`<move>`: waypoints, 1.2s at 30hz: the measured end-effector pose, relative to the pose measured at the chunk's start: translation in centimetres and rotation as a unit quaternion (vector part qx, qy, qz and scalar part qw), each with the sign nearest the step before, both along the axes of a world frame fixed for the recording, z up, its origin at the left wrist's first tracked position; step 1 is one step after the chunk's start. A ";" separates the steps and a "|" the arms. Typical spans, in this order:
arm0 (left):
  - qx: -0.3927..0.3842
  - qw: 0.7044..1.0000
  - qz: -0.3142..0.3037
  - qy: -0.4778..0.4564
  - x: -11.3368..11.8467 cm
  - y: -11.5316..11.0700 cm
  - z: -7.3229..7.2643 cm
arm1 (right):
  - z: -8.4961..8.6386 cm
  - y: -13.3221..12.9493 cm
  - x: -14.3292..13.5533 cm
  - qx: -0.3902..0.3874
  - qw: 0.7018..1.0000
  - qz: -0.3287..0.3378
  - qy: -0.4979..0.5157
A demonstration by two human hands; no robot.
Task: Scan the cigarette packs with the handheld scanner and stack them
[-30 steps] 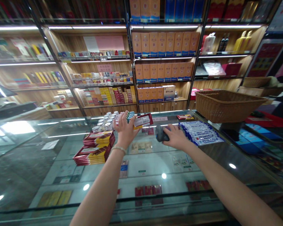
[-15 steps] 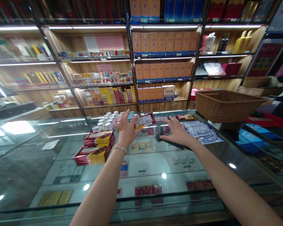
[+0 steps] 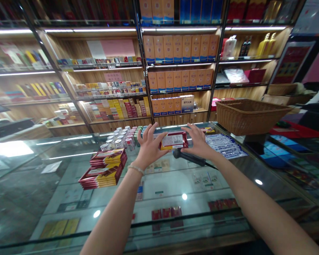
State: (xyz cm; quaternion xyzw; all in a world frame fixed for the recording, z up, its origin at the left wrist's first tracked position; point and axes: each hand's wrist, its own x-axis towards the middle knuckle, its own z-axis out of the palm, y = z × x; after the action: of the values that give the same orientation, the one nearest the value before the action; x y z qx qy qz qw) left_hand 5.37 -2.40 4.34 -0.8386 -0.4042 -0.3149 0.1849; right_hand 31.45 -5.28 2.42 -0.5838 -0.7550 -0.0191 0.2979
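Note:
A red and yellow chocolate bar packet (image 3: 172, 140) is held level above the glass counter, its back with a white label and barcode facing me. My left hand (image 3: 152, 143) grips its left end between thumb and fingers. At the right end, my right hand (image 3: 198, 141) has its thumb below and fingers above the packet's edge. Just under the right hand lies a black handheld device (image 3: 191, 157) with a cable, like a barcode scanner. To the left, similar red and yellow packets sit in a stack (image 3: 103, 168).
Clear-lidded containers (image 3: 118, 138) stand behind the stack. Blue and white packets (image 3: 225, 145) lie to the right, near a brown wicker basket (image 3: 251, 115). The glass counter (image 3: 172, 184) shows goods beneath it. Shelves with orange boxes (image 3: 180, 47) line the back wall.
My left hand has brought the packet to the right. My right hand, apart from it before, has come in at its right end. The black device shows more now.

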 end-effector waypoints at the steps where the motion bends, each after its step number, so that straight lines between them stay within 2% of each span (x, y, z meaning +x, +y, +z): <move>1: 0.000 1.000 -0.005 0.001 0.1 0.0 0.0 | 0.0 0.0 0.1 0.000 1.000 0.005 0.006; 7: -0.003 1.000 -0.016 -0.004 0.1 0.2 -0.3 | -0.5 0.4 0.5 0.013 0.999 0.035 0.036; 12: -0.002 0.999 -0.031 -0.020 0.2 0.2 -0.5 | -1.0 1.0 0.9 0.043 0.991 0.083 0.101; 24: -0.015 0.999 -0.029 -0.023 1.1 -0.1 -1.3 | 0.1 -0.7 -0.6 0.096 0.975 0.169 0.109; 30: -0.006 0.999 -0.027 -0.017 2.2 -0.6 -1.6 | 0.2 -1.1 -1.4 0.137 0.973 0.165 0.084; 36: -0.028 0.999 0.023 -0.037 2.3 -0.8 -0.7 | 0.5 -1.4 -1.6 0.217 0.964 0.121 0.097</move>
State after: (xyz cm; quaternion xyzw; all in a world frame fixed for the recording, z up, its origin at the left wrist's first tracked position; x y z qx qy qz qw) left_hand 7.63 -3.25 3.61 -0.8219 -0.4383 -0.3300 0.1534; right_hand 29.81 -6.68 2.90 -0.4083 -0.7655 -0.0899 0.4891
